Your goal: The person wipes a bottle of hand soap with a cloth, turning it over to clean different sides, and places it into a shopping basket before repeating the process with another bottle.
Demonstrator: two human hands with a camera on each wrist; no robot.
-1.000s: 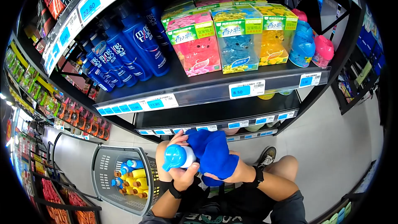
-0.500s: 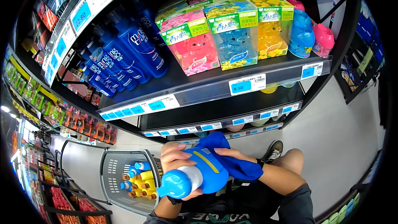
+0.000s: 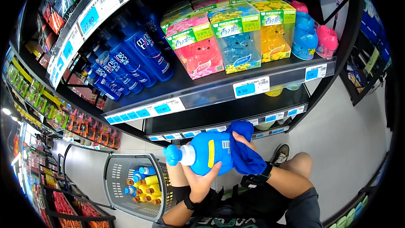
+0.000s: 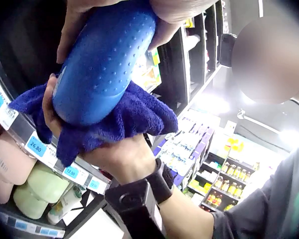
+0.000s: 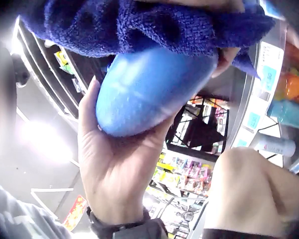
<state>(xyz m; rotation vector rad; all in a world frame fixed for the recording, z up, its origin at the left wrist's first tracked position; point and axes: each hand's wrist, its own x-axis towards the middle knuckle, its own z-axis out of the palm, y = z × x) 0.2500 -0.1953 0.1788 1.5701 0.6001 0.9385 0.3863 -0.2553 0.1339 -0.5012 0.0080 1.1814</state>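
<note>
A blue bottle (image 3: 211,152) with a light-blue spouted cap and white neck lies sideways in front of the person, cap toward the left. Its yellow strip and barcode face the head camera. My left hand (image 3: 200,180) grips the bottle's body from below, thumb along its near side. Around the base end, my right hand (image 3: 245,141) holds a dark-blue cloth (image 3: 249,156) against the bottle. Small raised dots cover the bottle's side (image 4: 107,64) in the left wrist view. The right wrist view shows the cloth (image 5: 164,27) bunched over the base end.
A grey basket (image 3: 110,177) with yellow and blue bottles (image 3: 147,188) stands at the left. Ahead, a shelf (image 3: 202,88) bears blue pump bottles (image 3: 145,50), boxed figures (image 3: 236,46) and pink and blue containers (image 3: 304,42). The person's knee (image 3: 301,164) is at the right.
The bottle has swung so its cap points left. My left hand has shifted from over its top to underneath. The cloth, earlier covering much of the bottle, now sits at its base end.
</note>
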